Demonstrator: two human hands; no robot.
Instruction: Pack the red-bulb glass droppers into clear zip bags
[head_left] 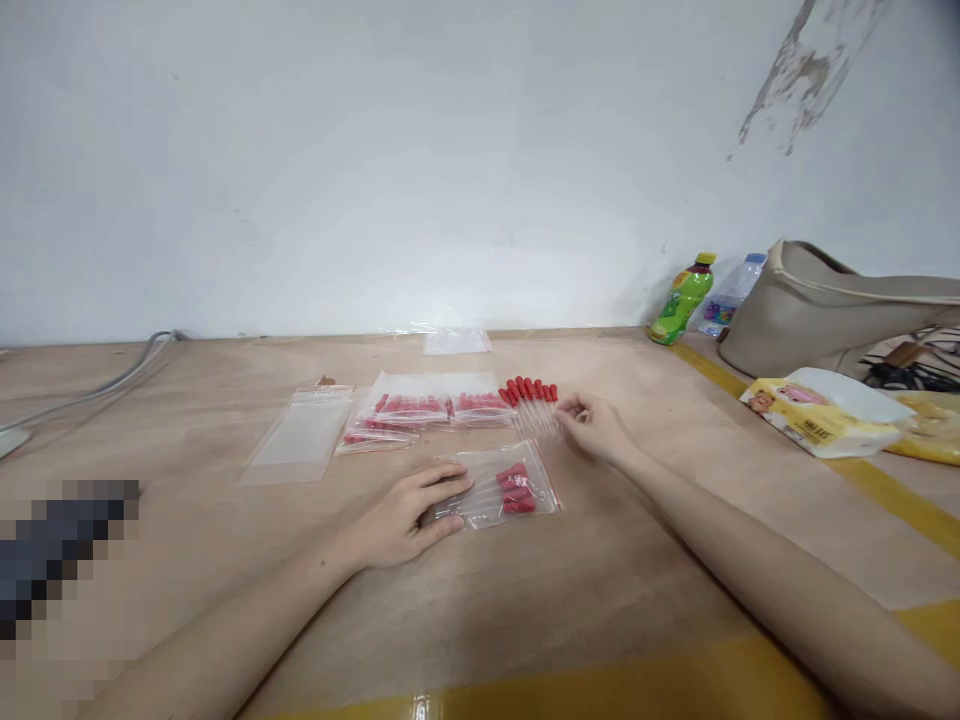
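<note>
Bag (487, 482) holding red-bulbed droppers (516, 488) lies partly under left hand (409, 510), fingers apart; beyond the bag's far right corner, right hand (594, 426) sits at loose droppers (531, 391), grip unclear; likely a picking-up step, calling for a light pinch

Glossy plastic bag (489, 492), matt wooden table (592, 580)

No wording can be read for certain. Print shows toward the right of the frame — on the green bottle (681, 302), the clear bottle (732, 298) and, lower, the tissue pack (814, 418) — but too small or blurred.
</note>
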